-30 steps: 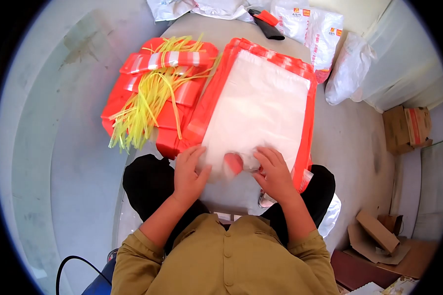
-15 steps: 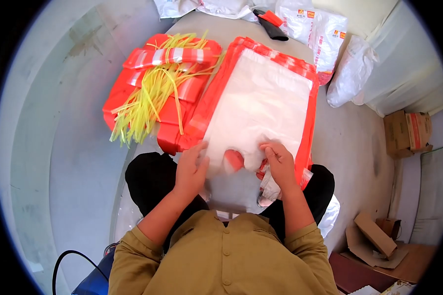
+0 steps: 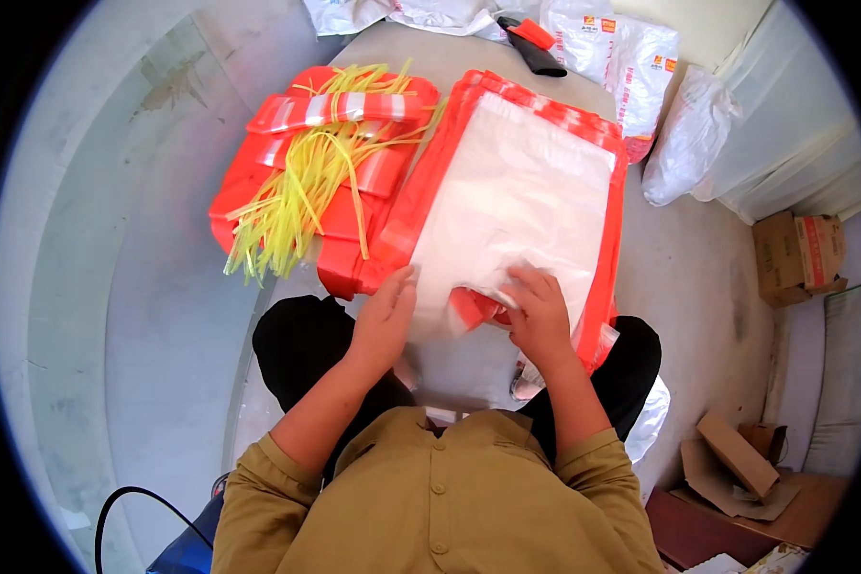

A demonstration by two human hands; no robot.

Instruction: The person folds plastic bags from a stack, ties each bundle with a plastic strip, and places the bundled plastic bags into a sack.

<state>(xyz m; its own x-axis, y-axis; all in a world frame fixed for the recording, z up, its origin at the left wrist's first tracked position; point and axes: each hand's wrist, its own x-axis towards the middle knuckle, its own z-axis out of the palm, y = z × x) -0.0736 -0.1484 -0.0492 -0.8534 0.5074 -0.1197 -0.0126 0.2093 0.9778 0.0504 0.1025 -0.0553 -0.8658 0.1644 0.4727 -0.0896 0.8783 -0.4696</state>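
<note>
A stack of red plastic bags lies in front of me, with a white plastic bag on top. My right hand pinches the near edge of the white bag, which is crumpled and lifted there. Red plastic shows under that raised edge. My left hand rests at the near left corner of the white bag, fingers stretched out and holding nothing. Left of the stack, a bundle of yellow strips lies across folded red bags.
White printed sacks stand along the far edge of the grey surface, near a black and red object. At right are a cardboard box and opened cardboard. My knees flank the stack's near side.
My right hand has shifted slightly and the bag's near edge is now gathered up at its fingers. My left hand has moved little; the whole view has drifted slightly.
</note>
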